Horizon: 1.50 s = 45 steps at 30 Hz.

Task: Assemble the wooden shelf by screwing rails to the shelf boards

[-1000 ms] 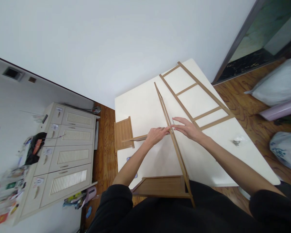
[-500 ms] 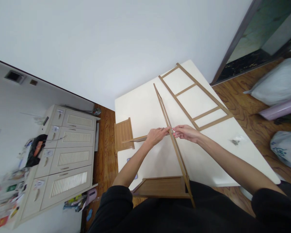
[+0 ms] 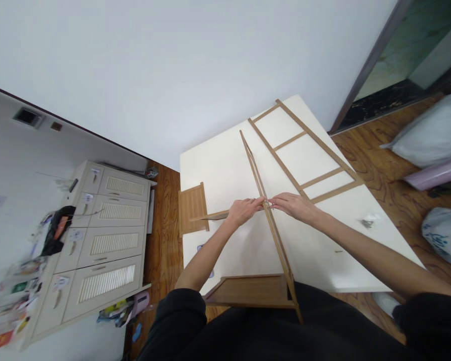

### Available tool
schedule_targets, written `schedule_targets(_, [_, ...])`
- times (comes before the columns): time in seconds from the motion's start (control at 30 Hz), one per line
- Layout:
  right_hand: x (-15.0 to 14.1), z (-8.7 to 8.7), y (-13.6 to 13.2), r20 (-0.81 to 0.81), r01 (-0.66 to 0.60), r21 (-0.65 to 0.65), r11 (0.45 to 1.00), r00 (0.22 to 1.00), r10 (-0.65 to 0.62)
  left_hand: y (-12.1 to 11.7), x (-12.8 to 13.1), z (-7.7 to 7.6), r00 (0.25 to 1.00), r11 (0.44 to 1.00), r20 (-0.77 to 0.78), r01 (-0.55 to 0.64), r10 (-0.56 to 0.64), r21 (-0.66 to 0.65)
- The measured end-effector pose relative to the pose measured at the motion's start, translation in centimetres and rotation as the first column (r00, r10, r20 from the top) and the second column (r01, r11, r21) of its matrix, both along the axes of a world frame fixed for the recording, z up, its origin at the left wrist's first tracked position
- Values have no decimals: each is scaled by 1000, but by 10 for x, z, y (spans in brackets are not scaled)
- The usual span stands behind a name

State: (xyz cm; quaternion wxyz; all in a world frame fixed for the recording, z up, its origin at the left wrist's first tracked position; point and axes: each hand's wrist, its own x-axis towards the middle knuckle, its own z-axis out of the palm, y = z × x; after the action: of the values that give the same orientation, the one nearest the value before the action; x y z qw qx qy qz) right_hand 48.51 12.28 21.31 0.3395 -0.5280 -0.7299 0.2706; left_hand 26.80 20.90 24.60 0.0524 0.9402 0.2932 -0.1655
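An upright wooden side frame stands on edge across the table, its near end by my body. My left hand grips it at mid-length, where a wooden crosspiece joins from the left. On the other side, my right hand pinches a small shiny metal piece that looks like a hex key against the joint; its fingers partly hide it. A wooden panel meets the frame's near end. To the right lies a flat ladder-like wooden frame.
The white table stands against a wall. Another wooden panel is at its left edge. Small metal hardware lies at the right, with a tiny piece nearer. A white cabinet stands left; plastic bags are on the right floor.
My right hand has turned palm-down and its fingers have moved over the metal piece at the joint. My left hand and the frame stay in place.
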Motion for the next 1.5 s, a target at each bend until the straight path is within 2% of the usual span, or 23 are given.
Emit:
schedule_targets(0.1, [-4, 9, 8, -43, 35, -99, 994, 998, -40, 0, 0, -2, 1000, 1000, -5, 4, -4, 14])
schedule_targets(0.2, [-12, 15, 15, -129, 117, -350, 930, 977, -172, 0, 0, -3, 1000, 1000, -4, 0, 0, 22])
schedule_targets(0.27, [-17, 15, 22, -259, 102, -567, 818, 920, -294, -1, -1, -4, 1000, 1000, 3, -17, 17, 19])
schedule_targets(0.33, [-22, 10, 31, -394, -32, -759, 650, 818, -419, -1, -1, -5, 999, 999, 11, -49, 49, 12])
schedule_targets(0.43, [-25, 2, 40, -478, -272, -862, 428, 716, -509, -1, -2, -7, 996, 996, 22, -90, 90, -7])
schedule_targets(0.5, [-25, -2, 40, -493, -328, -865, 380, 696, -521, 0, -3, -9, 995, 995, 29, -98, 99, -25])
schedule_targets(0.57, [-24, -5, 34, -467, -261, -868, 423, 722, -511, 0, -3, -10, 994, 994, 36, -99, 100, -40])
schedule_targets(0.63, [-24, -6, 23, -358, -18, -802, 597, 814, -458, 1, -4, -11, 994, 994, 44, -100, 102, -45])
schedule_targets(0.7, [-22, -9, 12, -210, 203, -561, 802, 903, -375, 1, -4, -11, 993, 994, 48, -103, 105, -40])
schedule_targets(0.73, [-21, -11, 7, -145, 241, -403, 883, 936, -322, 1, -3, -11, 993, 994, 47, -106, 107, -35])
schedule_targets(0.8, [-16, -16, 2, -42, 181, -146, 973, 981, -189, 1, -3, -10, 994, 995, 42, -101, 102, -27])
schedule_targets(0.87, [-10, -21, 2, 49, 100, -25, 995, 994, -98, 0, -2, -9, 996, 997, 38, -78, 78, -20])
schedule_targets(0.93, [-5, -23, 5, 90, 56, 5, 998, 994, -56, 0, -2, -7, 998, 999, 43, -46, 47, -12])
schedule_targets(1.0, [-5, -22, 8, 38, 22, -35, 999, 999, -20, 0, -2, -7, 998, 1000, 51, -26, 26, 1])
schedule_targets(1.07, [-11, -18, 8, -121, -1, -179, 984, 992, -20, 0, -3, -6, 998, 1000, 55, -14, 13, 14])
schedule_targets(1.13, [-22, -12, 7, -356, -31, -427, 904, 924, -137, 0, -3, -6, 999, 1000, 54, -2, 1, 24])
schedule_targets(1.2, [-33, -6, 7, -547, -134, -645, 752, 768, -332, 0, -2, -6, 999, 1000, 51, 5, -6, 27])
schedule_targets(1.27, [-39, 0, 9, -612, -242, -739, 629, 633, -474, 0, -2, -6, 999, 1000, 51, 4, -6, 26])
schedule_targets(1.33, [-36, 5, 9, -595, -270, -765, 584, 643, -483, 1, -2, -5, 999, 1000, 50, 1, -2, 18])
schedule_targets(1.37, [-32, 7, 7, -567, -236, -760, 605, 695, -442, 1, -1, -5, 999, 1000, 48, -2, 1, 14])
schedule_targets(1.4, [-26, 9, 5, -522, -171, -731, 660, 763, -380, 1, -1, -4, 999, 1000, 47, -3, 3, 10])
schedule_targets(1.43, [-20, 11, 2, -459, -95, -665, 741, 835, -304, 1, -1, -4, 999, 1000, 46, -4, 3, 8])
schedule_targets(1.5, [-7, 11, -4, -277, 16, -419, 908, 950, -145, 1, -1, -2, 999, 1000, 42, -7, 6, 10])
